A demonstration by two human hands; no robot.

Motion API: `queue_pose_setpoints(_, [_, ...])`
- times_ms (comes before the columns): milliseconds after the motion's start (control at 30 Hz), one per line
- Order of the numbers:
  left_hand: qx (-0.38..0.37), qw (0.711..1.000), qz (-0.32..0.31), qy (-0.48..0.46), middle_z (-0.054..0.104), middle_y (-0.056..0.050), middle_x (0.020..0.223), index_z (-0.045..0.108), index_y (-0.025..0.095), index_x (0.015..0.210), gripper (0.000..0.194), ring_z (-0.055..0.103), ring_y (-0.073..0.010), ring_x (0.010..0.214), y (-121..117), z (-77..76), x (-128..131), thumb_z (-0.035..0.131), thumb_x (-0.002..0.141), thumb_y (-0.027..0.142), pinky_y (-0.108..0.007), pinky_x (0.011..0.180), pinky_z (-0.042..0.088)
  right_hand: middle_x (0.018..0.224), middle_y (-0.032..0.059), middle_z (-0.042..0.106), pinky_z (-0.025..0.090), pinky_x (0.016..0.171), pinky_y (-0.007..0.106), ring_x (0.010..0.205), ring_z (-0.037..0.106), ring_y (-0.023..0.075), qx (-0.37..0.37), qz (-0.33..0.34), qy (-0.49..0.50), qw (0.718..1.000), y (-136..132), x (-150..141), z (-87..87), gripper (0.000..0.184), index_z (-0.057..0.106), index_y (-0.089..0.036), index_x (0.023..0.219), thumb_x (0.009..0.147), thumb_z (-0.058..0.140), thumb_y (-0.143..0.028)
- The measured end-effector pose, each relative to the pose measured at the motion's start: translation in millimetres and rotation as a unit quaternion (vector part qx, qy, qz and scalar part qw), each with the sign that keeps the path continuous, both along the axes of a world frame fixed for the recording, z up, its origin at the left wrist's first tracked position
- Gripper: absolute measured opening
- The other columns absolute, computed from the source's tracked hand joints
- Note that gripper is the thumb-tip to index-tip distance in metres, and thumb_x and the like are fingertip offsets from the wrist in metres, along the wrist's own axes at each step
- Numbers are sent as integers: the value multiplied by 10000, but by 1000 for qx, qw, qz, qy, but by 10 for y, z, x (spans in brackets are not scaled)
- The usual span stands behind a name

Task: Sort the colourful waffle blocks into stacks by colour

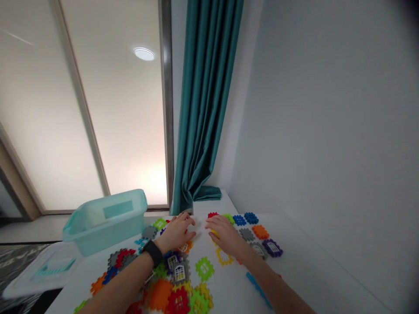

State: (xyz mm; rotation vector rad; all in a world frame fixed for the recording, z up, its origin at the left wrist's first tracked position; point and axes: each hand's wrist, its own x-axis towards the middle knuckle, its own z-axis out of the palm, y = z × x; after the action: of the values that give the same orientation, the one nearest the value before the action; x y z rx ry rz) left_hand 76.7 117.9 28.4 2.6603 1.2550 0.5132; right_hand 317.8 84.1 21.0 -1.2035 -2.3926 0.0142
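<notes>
Plastic interlocking tiles [204, 269] strewn on a white counter [229, 290], both hands open.
Left hand [176, 232] empty; right hand [225, 237] over a yellow tile [213, 232]. A brush of the left forearm [121, 288] could knock 7 o'clock tiles off.

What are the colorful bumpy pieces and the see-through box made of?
The tiles look like molded plastic: solid bright color, a soft sheen, and crisp cut-out windows. The bin looks like thinner plastic, since light glows through its pale teal walls. Which plastic, I can't tell.
</notes>
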Motion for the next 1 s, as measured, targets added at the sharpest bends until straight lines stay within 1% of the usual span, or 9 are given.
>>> queue_pose_setpoints(233, [5,1000,11,17,644,-57,1082,677,249,1042,182,603,-276,1063,-190,51,-297,615,880,307,-413,990,421,1242,77,688,406,1098,457,1187,591,245,2,19,3,1000,-124,-246,-35,217,699,-220,1055,891,597,-119])
queue_pose_setpoints(400, [5,1000,25,15,649,-57,1102,673,253,1048,190,614,-273,1044,-314,99,-567,617,885,332,-392,958,439,1226,80,694,420,1078,457,1177,592,253,-1,33,7,999,-184,-420,-59,231,693,-216,1075,891,594,-117])
queue_pose_setpoints(600, [4,999,49,8,652,-66,1123,666,245,1075,207,592,-279,1097,-524,31,-842,608,903,344,-381,946,444,1206,84,694,443,1039,436,1138,604,247,-9,58,14,998,-279,-605,-120,259,677,-227,1128,900,604,-130])
queue_pose_setpoints(767, [7,998,58,-12,641,-65,1153,661,257,1096,208,571,-286,1142,-716,-23,-1009,607,914,342,-389,958,444,1161,77,697,446,1013,418,1123,600,248,-37,64,24,997,-399,-723,-182,202,675,-223,1083,911,606,-143])
queue_pose_setpoints(900, [11,998,65,-16,650,-62,1171,658,261,1116,219,576,-280,1140,-824,1,-1175,583,922,330,-394,966,449,1153,64,695,441,1010,406,1119,598,244,-55,76,29,995,-469,-791,-206,238,668,-233,1081,882,622,-111])
queue_pose_setpoints(1000, [7,997,70,-30,666,-60,1138,659,257,1128,229,598,-266,1105,-879,32,-1330,540,948,334,-375,941,467,1150,61,694,438,1011,409,1115,598,245,-63,81,29,994,-487,-836,-214,234,664,-232,1073,885,605,-105])
